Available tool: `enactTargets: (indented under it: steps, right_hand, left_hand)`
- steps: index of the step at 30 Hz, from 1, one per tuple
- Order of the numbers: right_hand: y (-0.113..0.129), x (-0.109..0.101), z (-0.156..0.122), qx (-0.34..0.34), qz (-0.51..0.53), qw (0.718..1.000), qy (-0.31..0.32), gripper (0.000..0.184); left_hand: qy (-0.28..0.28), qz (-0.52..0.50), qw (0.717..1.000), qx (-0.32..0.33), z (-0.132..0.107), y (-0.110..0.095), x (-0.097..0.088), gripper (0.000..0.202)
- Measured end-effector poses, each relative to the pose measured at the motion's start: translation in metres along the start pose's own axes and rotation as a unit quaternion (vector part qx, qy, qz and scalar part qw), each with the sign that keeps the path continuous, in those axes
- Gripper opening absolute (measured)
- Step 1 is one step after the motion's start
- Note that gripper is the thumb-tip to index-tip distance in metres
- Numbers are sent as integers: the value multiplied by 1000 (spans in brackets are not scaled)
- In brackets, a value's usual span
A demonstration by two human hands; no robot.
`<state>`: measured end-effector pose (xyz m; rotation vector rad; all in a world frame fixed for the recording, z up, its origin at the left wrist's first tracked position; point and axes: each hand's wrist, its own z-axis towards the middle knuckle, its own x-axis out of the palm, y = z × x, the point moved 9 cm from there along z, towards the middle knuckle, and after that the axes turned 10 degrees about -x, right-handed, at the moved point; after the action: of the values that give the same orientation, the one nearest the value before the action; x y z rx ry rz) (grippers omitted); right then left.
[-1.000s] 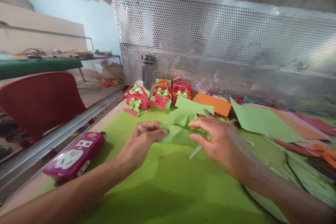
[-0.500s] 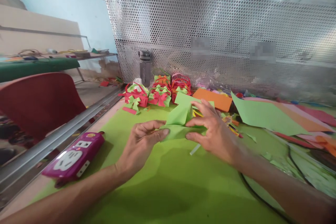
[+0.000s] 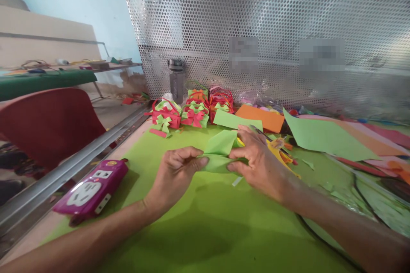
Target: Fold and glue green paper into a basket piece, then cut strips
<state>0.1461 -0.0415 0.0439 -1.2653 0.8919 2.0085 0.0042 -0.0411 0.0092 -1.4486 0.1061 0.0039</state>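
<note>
A folded piece of light green paper (image 3: 221, 144) is held above the table between my two hands. My left hand (image 3: 181, 170) pinches its left end between thumb and fingers. At its right end, my right hand (image 3: 256, 158) grips with thumb and fingertips. One flap stands up behind a crease, and a lower strip faces me. Behind the right hand lies something yellow (image 3: 278, 150), partly hidden, with orange and dark bits beside it. A small pale strip (image 3: 237, 181) lies under the right hand.
Small red and green paper baskets with bows (image 3: 194, 115) stand at the back, near a grey bottle (image 3: 176, 79). Orange paper (image 3: 261, 117) and a large green sheet (image 3: 326, 136) lie right. A purple power strip (image 3: 92, 190) sits left. A perforated metal panel (image 3: 205, 21) rises behind.
The green paper's upright flap is lower and folded further toward the crease. My right fingers have closed in on it, exposing more of the yellow thing behind.
</note>
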Motion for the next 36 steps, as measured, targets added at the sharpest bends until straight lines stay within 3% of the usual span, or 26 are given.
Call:
enactTargets:
  steps: [5, 9, 12, 16, 18, 20, 22, 25, 30, 36]
  right_hand:
    - [2, 0, 0, -13, -9, 1000, -3, 13]
    - [3, -11, -4, -47, -30, 995, -81, 5]
    - [10, -27, -14, -74, -79, 981, -163, 14]
    - [39, -44, -30, -140, -146, 949, -242, 42]
    - [52, -39, -31, -167, -167, 947, -217, 44]
    - [58, -29, -29, -181, -175, 952, -177, 24]
    - [59, -21, -27, -186, -174, 955, -155, 9]
    - [57, -15, -27, -194, -167, 955, -148, 12]
    - [60, -13, -29, -225, -155, 950, -152, 17]
    - [51, -20, -26, -205, -95, 958, -174, 17]
  left_hand:
    - [8, 33, 998, 54, -2, -6, 1, 8]
    - [-16, 112, 984, 138, -7, -23, -3, 8]
    - [-42, 204, 952, 223, -15, -39, -2, 7]
    - [-5, 276, 898, 343, -32, -49, 16, 14]
    - [3, 310, 866, 393, -41, -50, 24, 17]
    - [3, 343, 841, 418, -46, -48, 29, 19]
    - [1, 363, 826, 430, -50, -46, 32, 21]
    - [-4, 376, 817, 438, -53, -46, 34, 21]
    - [6, 360, 835, 417, -50, -45, 35, 20]
    - [38, 245, 926, 285, -30, -38, 26, 14]
